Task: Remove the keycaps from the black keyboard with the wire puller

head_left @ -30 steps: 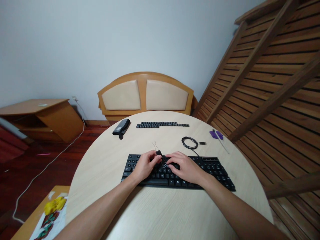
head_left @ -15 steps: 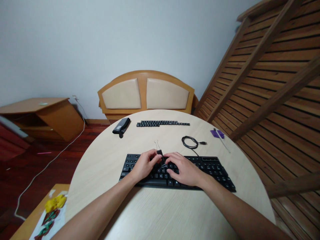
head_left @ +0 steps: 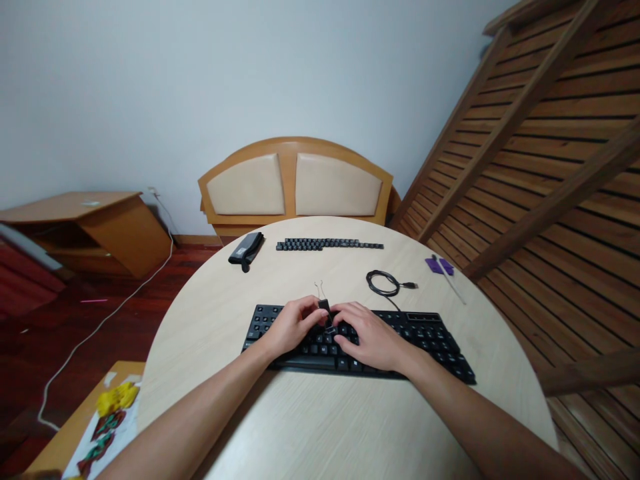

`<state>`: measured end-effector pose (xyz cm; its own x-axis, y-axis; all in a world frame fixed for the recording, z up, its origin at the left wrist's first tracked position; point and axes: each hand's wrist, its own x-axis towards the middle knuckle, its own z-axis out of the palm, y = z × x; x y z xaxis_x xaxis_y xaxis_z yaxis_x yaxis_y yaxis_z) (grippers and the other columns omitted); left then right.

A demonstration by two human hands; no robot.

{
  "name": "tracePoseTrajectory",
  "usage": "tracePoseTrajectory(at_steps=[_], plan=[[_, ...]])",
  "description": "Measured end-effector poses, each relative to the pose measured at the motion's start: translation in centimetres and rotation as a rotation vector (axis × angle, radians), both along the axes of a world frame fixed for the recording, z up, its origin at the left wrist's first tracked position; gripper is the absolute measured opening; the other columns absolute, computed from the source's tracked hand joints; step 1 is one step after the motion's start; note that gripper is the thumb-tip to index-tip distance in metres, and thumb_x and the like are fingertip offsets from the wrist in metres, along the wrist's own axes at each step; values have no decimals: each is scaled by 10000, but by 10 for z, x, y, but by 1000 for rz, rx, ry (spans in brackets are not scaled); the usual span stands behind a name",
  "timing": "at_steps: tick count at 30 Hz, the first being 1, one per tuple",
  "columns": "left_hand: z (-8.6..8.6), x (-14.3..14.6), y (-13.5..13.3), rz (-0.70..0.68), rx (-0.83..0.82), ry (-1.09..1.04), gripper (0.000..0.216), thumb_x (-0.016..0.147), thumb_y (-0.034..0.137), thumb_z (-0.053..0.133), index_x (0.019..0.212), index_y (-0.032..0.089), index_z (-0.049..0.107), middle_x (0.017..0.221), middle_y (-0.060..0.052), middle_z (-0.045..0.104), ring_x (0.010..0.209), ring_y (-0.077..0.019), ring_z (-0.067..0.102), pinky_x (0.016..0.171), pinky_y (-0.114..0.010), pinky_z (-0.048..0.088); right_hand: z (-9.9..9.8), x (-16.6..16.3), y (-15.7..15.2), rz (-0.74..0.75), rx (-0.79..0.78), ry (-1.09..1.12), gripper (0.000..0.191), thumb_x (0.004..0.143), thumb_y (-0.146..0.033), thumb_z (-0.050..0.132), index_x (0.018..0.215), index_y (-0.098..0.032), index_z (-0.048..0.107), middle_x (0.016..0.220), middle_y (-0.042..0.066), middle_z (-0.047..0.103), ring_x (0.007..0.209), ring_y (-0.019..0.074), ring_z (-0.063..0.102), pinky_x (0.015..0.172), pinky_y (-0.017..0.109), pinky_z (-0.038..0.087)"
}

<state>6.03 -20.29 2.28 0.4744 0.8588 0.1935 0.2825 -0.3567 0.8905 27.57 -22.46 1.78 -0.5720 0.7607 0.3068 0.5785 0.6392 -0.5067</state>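
Note:
A black keyboard (head_left: 311,362) lies across the table with several of its keycaps off. My left hand (head_left: 294,325) is closed on a keycap puller (head_left: 325,306), a black handle with two thin wires sticking out of its top; its lower wire end is down at the keys. Over the middle of the keyboard rests my right hand (head_left: 369,339), thumb and forefinger apart, the fingertips beside the puller's lower end. Whether they touch the wire I cannot tell. Loose keycaps (head_left: 324,245) stand in rows toward the far edge.
On the round table (head_left: 345,420) are a dark folded pouch (head_left: 247,249), a coiled USB cable (head_left: 383,292) and a thin white-handled brush (head_left: 452,283) over a purple piece (head_left: 439,266). A headboard (head_left: 290,177) stands behind, wooden slats (head_left: 540,180) at right.
The view has shifted slightly. Both hands stay at the same part of the keyboard, with the puller still in my left hand.

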Motion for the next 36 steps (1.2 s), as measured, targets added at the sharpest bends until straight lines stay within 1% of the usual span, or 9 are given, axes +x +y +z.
tracePoseTrajectory(at_steps=[5, 12, 17, 21, 25, 27, 28, 32, 36], plan=[[2, 1, -2, -17, 13, 14, 278, 936, 376, 531, 793, 156, 624, 735, -7, 634, 703, -154, 551, 680, -258, 419, 0, 0, 1, 16, -2, 2, 135, 843, -204, 626, 973, -215, 588, 1250, 86, 604, 1197, 232, 529, 1030, 410, 427], [0, 3, -4, 2, 56, 57, 270, 941, 358, 538, 784, 155, 623, 720, 3, 616, 687, -143, 530, 648, -242, 385, 1, 0, 1, 23, 8, -3, 146, 849, -211, 631, 988, -215, 588, 1241, 78, 605, 1179, 233, 533, 1021, 415, 435], [-2, 3, -3, 7, 75, 56, 258, 941, 347, 543, 793, 154, 627, 739, -1, 629, 704, -148, 547, 660, -240, 391, 0, 1, 1, 23, 12, -9, 143, 853, -215, 629, 991, -212, 590, 1241, 82, 605, 1175, 240, 535, 1014, 422, 442], [-1, 3, -5, 3, 105, 90, 248, 944, 342, 544, 817, 162, 657, 745, -4, 652, 697, -152, 559, 647, -235, 393, 0, 2, 1, 24, 16, -16, 149, 862, -231, 626, 1006, -209, 594, 1242, 83, 605, 1176, 235, 534, 1020, 415, 442], [1, 4, -9, -66, 184, 152, 215, 955, 324, 539, 910, 185, 697, 884, -34, 711, 813, -180, 623, 747, -248, 427, -1, 2, 2, 39, 23, -16, 207, 861, -228, 629, 1065, -206, 603, 1234, 88, 611, 1175, 232, 536, 1020, 411, 447], [1, 4, -11, -49, 236, 203, 217, 960, 327, 533, 928, 190, 698, 915, -42, 713, 846, -188, 631, 779, -256, 427, -1, 2, 2, 45, 25, -12, 222, 858, -222, 631, 1078, -205, 607, 1234, 91, 612, 1179, 234, 535, 1022, 416, 447], [1, 5, -11, -24, 252, 226, 220, 961, 332, 531, 926, 190, 696, 902, -40, 711, 835, -187, 631, 768, -256, 426, -1, 2, 2, 48, 24, -10, 220, 858, -221, 630, 1077, -203, 609, 1240, 94, 610, 1185, 237, 533, 1025, 419, 445], [-1, 6, -10, 49, 210, 238, 223, 952, 338, 540, 874, 185, 681, 797, -15, 694, 728, -169, 611, 670, -245, 410, 1, 2, 3, 47, 14, -7, 195, 862, -218, 624, 1056, -199, 618, 1258, 100, 609, 1187, 244, 536, 1027, 429, 444], [-3, 8, -8, 44, 144, 162, 229, 950, 328, 534, 831, 177, 661, 763, -5, 687, 698, -160, 600, 657, -243, 411, 0, 0, 3, 14, 11, -6, 157, 868, -231, 623, 1022, -200, 632, 1232, 87, 627, 1164, 237, 553, 1013, 411, 451]])
